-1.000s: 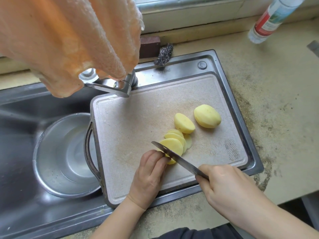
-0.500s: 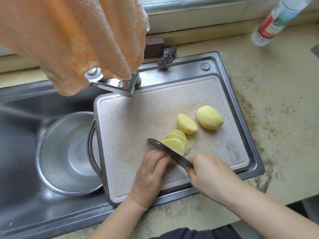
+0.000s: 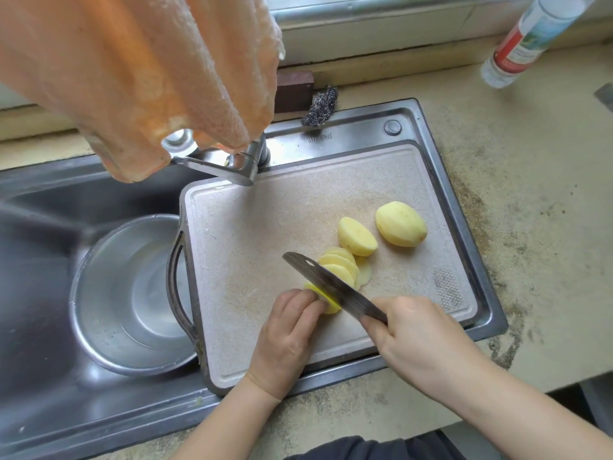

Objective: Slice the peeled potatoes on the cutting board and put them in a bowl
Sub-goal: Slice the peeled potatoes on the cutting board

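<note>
Pale yellow and wet-looking, the potato piece being cut sits right under the fingertips of the left hand, which curls over its near end and presses it to the cutting board. The right hand is wrapped round the handle of the knife, whose dark blade slants away from it across the piece. Just beyond the blade lies a fan of cut slices, and farther from both hands sit a half potato and a whole peeled potato.

Peeled potato is likely firm and dense but slick with starch, so the stub could skid under the blade as it shortens; holding it from above with fingertips tucked back from the edge seems safest. The slices should be thin, stiff enough to lift yet prone to sticking together (scooping a stack between blade and palm would probably serve better than pinching singly).

The steel bowl, out past the left hand in the sink, holds no potato yet.

Stamped lettering on the sink rim beyond the board is too small to read; the bottle far beyond the right hand carries a red and white label, illegible
</note>
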Motion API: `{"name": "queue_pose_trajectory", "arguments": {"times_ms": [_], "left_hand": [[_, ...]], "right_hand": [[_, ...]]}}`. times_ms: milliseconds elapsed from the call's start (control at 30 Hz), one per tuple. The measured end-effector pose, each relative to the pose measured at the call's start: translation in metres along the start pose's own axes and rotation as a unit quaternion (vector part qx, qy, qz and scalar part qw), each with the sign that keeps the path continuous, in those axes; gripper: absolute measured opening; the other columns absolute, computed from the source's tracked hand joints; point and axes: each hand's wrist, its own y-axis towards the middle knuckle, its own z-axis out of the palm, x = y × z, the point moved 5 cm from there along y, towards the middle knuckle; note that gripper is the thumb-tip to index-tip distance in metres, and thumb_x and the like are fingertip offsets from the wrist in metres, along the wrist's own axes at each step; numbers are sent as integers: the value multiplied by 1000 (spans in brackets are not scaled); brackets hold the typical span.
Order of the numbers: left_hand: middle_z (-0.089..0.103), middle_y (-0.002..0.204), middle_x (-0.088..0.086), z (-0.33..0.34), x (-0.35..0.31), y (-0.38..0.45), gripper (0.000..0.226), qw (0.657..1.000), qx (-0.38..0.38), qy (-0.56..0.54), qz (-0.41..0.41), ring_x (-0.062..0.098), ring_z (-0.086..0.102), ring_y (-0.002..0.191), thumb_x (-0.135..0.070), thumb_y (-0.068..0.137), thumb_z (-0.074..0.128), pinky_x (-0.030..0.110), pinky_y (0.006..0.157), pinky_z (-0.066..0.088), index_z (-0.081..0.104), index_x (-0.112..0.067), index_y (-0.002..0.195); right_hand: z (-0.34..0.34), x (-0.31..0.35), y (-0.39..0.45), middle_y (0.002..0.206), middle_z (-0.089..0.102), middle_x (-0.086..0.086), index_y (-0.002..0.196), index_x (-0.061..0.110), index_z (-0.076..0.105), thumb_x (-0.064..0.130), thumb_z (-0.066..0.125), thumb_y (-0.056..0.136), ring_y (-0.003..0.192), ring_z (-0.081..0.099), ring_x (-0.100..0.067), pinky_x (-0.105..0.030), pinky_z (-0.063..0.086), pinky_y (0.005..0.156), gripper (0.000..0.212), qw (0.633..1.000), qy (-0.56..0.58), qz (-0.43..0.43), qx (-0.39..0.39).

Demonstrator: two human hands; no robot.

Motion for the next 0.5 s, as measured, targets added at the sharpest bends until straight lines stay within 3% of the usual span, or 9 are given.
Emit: {"name": "queue_pose_trajectory", "arguments": {"times_ms": [67, 167, 500], "left_hand": [[52, 107, 4, 2, 0, 0, 16, 1000, -1, 4, 1, 23, 53, 92, -3, 89, 58, 28, 89, 46, 56, -7, 104], [51, 107, 5, 3, 2, -1, 16, 1000, 2, 5, 3, 23, 53, 94, -4, 90, 57, 28, 91, 45, 55, -8, 105], [51, 108, 4, 2, 2, -3, 19, 1000, 1, -3, 1, 22, 53, 96, -3, 90, 57, 25, 93, 43, 56, -8, 108]], "right_hand": [[-6, -2, -10, 52, 38, 4, 55, 27, 35, 39, 45, 90, 55, 37, -20, -26, 28, 47, 38, 1000, -11, 4, -4], [-8, 1, -20, 55, 42, 3, 61, 24, 37, 42, 41, 91, 60, 41, -23, -35, 32, 52, 35, 999, -43, 4, 1], [-8, 3, -8, 58, 43, 4, 61, 21, 37, 36, 42, 91, 64, 44, -24, -34, 32, 52, 34, 997, -69, 19, 43]]}}
